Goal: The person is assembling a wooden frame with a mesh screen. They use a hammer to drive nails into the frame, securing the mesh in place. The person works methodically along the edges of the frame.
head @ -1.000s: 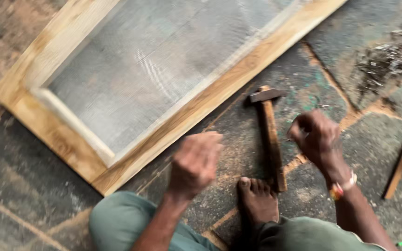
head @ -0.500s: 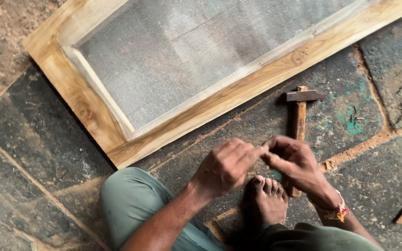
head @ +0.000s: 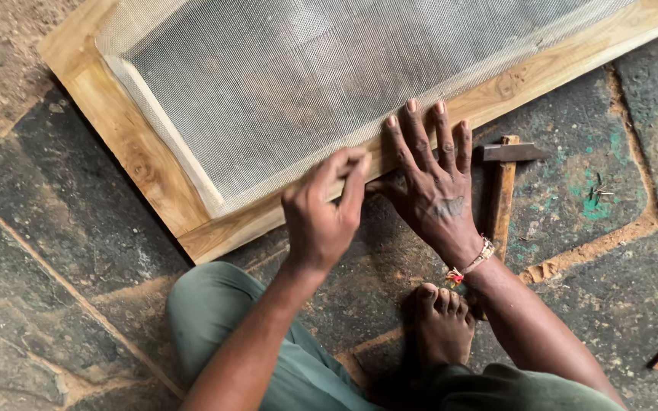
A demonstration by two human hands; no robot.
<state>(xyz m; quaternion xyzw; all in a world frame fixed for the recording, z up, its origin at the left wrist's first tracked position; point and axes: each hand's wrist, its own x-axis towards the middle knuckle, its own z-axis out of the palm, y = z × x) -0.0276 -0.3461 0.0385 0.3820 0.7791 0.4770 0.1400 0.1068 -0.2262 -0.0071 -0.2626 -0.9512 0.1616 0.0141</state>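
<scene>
The wooden frame [head: 154, 164] with its wire mesh [head: 329, 84] lies flat on the stone floor [head: 55, 251]. Should the spread hand lift, the mesh edge could likely slide off the rail. The right hand [head: 432, 186] is pressed flat, fingers wide, on the lower rail; the left hand [head: 325, 217] pinches narrowly at the mesh edge, whether it holds anything I cannot tell. A hammer [head: 504, 183] lies just beside.
</scene>
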